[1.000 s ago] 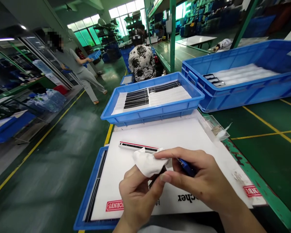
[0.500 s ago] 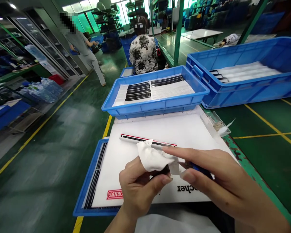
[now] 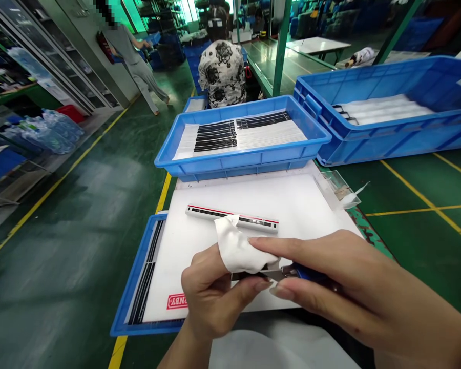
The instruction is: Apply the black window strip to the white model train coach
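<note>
My left hand (image 3: 215, 292) is closed, with a white cloth (image 3: 238, 248) wrapped over its index finger. A thin dark piece shows between that finger and the thumb, mostly hidden. In my right hand (image 3: 330, 277) is a blue-handled utility knife (image 3: 309, 272), its metal blade pointing left toward the left thumb. The right index fingertip rests on the cloth. Just beyond the hands, a long white model train carriage shell (image 3: 215, 214) with a black window band and red stripe lies on a white foam sheet (image 3: 195, 266).
A blue tray (image 3: 230, 160) of striped black-and-white pieces stands behind the sheet. Another blue tray (image 3: 128, 287) sits under its left side. At right are a large blue crate (image 3: 388, 146) and a small clear box (image 3: 336, 187). One person sits ahead; another walks at left.
The view has shifted slightly. My right hand has moved a little left, bringing the knife blade closer to the left thumb. The walking person has taken a step.
</note>
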`<state>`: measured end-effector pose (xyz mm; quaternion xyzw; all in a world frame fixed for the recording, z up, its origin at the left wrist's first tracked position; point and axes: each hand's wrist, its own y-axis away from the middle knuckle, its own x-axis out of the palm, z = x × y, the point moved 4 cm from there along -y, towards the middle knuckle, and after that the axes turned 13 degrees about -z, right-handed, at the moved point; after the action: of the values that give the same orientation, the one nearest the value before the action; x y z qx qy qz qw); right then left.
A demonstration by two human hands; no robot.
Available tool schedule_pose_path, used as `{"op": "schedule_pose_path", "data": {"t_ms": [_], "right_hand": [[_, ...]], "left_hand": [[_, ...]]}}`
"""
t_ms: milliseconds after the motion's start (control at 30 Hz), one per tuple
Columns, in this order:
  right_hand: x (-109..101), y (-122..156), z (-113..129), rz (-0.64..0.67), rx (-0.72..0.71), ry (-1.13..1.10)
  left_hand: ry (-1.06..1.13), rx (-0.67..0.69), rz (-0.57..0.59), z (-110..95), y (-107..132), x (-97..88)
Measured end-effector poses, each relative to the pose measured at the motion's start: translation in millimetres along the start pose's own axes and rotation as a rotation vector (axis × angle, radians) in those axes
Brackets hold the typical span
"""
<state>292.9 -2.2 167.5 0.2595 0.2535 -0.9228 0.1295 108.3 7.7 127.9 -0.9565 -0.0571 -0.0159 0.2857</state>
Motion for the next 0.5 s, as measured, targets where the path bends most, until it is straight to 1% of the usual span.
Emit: {"op": "schedule_pose_path", "data": {"t_ms": [67, 200, 500], "right_hand": [[2.2, -0.1, -0.6, 0.019, 0.007, -0.023], [5.2, -0.9, -1.4, 0.038, 0.024, -0.080], [4.2, 1.2, -2.8, 0.055, 0.071, -0.132]], "left_hand": [[0.043, 0.005, 0.016, -0.1, 0.4, -0.5], [0.111, -0.031, 0.041, 2.5, 3.6, -2.1], [0.094, -0.034, 0.023, 2.1, 4.2, -0.9]]}}
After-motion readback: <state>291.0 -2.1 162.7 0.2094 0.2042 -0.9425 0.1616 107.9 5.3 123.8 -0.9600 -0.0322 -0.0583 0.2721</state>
